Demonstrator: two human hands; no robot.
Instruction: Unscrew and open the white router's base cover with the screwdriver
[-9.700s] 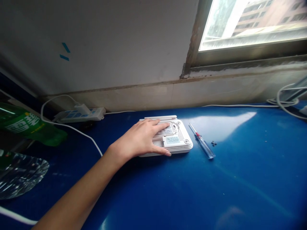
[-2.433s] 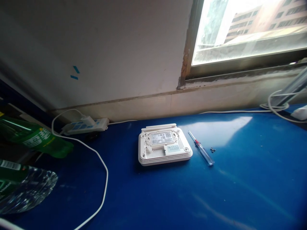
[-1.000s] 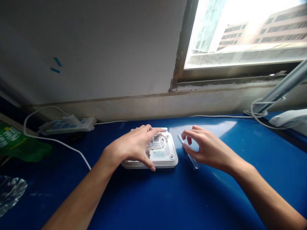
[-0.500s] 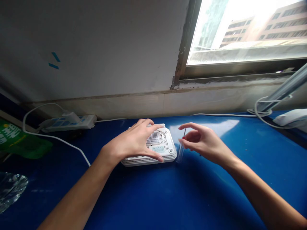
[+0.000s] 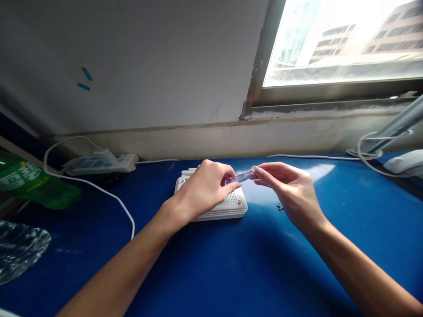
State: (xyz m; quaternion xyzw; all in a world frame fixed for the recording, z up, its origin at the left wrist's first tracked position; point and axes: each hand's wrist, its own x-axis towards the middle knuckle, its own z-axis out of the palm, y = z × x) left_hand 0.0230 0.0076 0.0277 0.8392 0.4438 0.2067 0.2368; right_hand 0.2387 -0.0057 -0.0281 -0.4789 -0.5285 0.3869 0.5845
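A small screwdriver with a clear handle (image 5: 240, 177) is held between both hands above the right part of a white router (image 5: 228, 210). My left hand (image 5: 208, 187) pinches the handle's left end. At its right end, the fingertips of my right hand (image 5: 286, 185) are closed on the screwdriver; its shaft is hidden there. The router lies on the blue table, label side up, partly covered by my left hand. A few small dark screws (image 5: 280, 207) lie beside my right hand.
A power strip (image 5: 127, 163) with a plug and white cable (image 5: 109, 193) sits at the back left. Green (image 5: 46, 185) and clear (image 5: 23, 251) bottles lie at the left edge. A metal pole (image 5: 393, 125) with coiled cable stands at the right, below the window.
My left hand has left the router and closed on the screwdriver's handle. My right hand has raised and tilted the screwdriver from upright to nearly level. The screws beside it are now more exposed.
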